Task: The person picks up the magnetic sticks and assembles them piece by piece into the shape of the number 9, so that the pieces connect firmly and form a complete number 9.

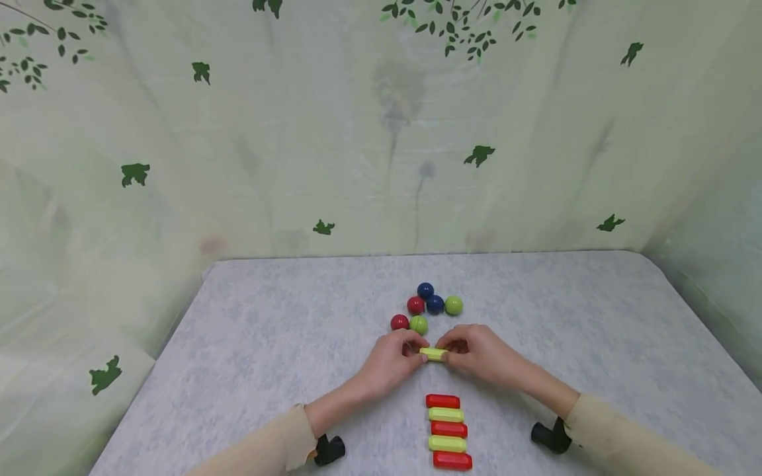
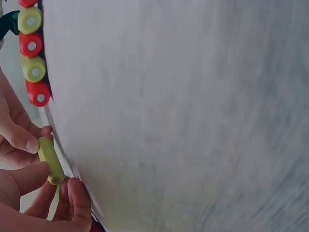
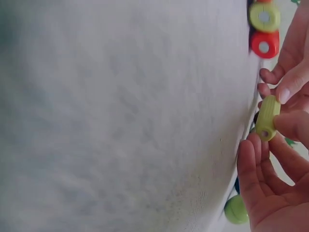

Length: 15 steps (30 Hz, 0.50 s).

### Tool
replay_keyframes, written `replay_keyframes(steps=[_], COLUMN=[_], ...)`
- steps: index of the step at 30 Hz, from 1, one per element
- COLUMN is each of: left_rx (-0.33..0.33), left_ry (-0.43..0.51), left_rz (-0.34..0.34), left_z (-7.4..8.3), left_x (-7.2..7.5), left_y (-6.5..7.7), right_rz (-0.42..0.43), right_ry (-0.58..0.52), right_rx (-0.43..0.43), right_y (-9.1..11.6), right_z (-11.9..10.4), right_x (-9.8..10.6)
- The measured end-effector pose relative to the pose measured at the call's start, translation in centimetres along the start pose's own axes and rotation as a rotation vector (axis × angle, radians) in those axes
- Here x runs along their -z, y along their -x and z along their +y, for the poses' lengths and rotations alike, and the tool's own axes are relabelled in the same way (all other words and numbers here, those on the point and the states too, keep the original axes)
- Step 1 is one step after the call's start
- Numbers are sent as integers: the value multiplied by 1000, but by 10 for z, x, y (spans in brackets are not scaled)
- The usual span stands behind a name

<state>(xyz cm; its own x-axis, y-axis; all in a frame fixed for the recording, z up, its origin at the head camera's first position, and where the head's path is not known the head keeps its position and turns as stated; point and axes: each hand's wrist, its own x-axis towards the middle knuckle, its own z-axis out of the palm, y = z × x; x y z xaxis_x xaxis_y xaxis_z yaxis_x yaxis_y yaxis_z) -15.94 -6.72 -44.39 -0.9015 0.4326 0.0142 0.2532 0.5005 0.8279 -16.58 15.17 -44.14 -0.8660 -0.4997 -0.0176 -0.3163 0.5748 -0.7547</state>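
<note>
A short yellow-green magnetic rod is held level between both hands. My left hand pinches its left end between thumb and fingers. Its other end is pinched by my right hand. In the left wrist view the ribbed side of the rod shows between the thumbs. The right wrist view shows a small round disc in the end of the rod. Nearer to me, red rods and yellow-green rods alternate in a column, each lying crosswise.
Just beyond the hands, a loose cluster holds red balls, green balls and blue balls. The grey mottled table ends at a pale curtain printed with leaves. Black wrist-camera mounts hang below both sleeves.
</note>
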Motion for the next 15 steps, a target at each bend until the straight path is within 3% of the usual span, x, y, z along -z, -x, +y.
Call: replay_keyframes(steps=[6,15], left_rx=[-5,-66], left_ry=[-28,-109], left_rz=[42,82], left_z=[-5,-10], left_x=[1,3], left_y=[-12,-27], right_rz=[21,38], right_ry=[-5,2], right_rx=[-9,-14], right_y=[-14,-29], right_z=[4,9], right_x=[1,5])
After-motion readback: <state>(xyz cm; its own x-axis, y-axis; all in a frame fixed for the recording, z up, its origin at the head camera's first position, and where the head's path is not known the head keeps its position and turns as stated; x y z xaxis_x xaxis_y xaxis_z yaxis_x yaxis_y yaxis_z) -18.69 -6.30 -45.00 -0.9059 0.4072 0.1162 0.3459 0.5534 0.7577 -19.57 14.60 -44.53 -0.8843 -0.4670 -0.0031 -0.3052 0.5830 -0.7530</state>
